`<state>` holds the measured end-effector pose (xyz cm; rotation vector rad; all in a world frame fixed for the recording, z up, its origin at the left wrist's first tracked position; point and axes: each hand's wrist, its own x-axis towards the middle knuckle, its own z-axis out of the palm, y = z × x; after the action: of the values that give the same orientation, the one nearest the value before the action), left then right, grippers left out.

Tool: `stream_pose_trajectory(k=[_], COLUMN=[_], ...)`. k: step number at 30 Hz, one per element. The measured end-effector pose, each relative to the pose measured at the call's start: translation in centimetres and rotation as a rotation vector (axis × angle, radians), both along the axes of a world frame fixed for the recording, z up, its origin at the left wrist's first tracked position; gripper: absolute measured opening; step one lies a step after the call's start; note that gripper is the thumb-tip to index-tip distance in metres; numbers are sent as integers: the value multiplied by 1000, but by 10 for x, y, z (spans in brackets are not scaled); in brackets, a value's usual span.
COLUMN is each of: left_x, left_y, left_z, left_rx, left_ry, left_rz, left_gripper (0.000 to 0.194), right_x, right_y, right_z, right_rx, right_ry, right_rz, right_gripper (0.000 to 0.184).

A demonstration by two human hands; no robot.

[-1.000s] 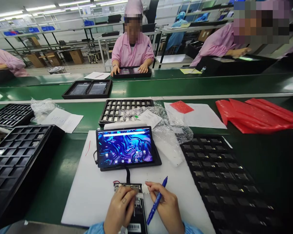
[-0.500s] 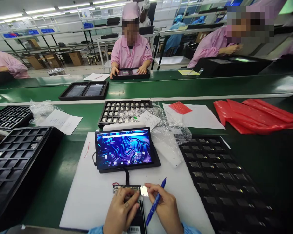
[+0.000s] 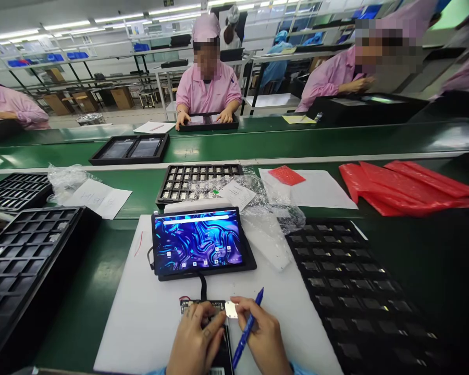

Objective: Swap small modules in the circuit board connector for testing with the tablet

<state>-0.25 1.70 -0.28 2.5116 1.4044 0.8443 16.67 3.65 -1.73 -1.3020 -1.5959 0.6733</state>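
Observation:
My left hand (image 3: pixel 195 336) rests on a green-and-black circuit board (image 3: pixel 185 306), its fingers drawn together at the board's right end. What lies under those fingertips is hidden. Below the board is a dark flat unit (image 3: pixel 224 354) with a white label. My right hand (image 3: pixel 263 333) holds a blue pen (image 3: pixel 243 336) slantwise between its fingers. Its thumb and forefinger also pinch the edge of a small bright white plate (image 3: pixel 231 309) beside the board. A black flat cable (image 3: pixel 204 287) runs from the board up to a lit tablet screen (image 3: pixel 199 242) showing blue swirls.
A white mat (image 3: pixel 128 312) lies beneath the work. Black compartment trays stand left (image 3: pixel 31 260) and right (image 3: pixel 359 297). Behind the screen are a tray of small parts (image 3: pixel 175 185), clear plastic wrap (image 3: pixel 266 192) and red bags (image 3: pixel 406 187). Across the green bench, co-workers in pink sit working.
The camera view has shifted slightly, so the scene sits a little lower. Both hands stay at the board, with only slight finger movement; the pen and white plate are still held.

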Motion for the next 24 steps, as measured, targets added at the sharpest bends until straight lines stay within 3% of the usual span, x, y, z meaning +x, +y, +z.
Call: stream_pose_trajectory(k=[5,9,14,24], left_x=[-3,-6,-7,-9], left_y=[0,-1,-1,-1], left_z=[-5,-8,-8,-9], left_rx=[-16,-39,-83,-103], left_ry=[-38,-59,-85,-81], left_rz=[-12,-1,-13,-39], left_gripper=[30,33,36,29], right_x=[0,3,6,4], right_y=[2,0,-2,-2], right_z=[1,-1,-7,-14], right_rx=[62,7,-44,-148], right_ry=[-53,-9,21,160], right_rz=[-30,-59,-94,-45], right_gripper=[17,13,37,22])
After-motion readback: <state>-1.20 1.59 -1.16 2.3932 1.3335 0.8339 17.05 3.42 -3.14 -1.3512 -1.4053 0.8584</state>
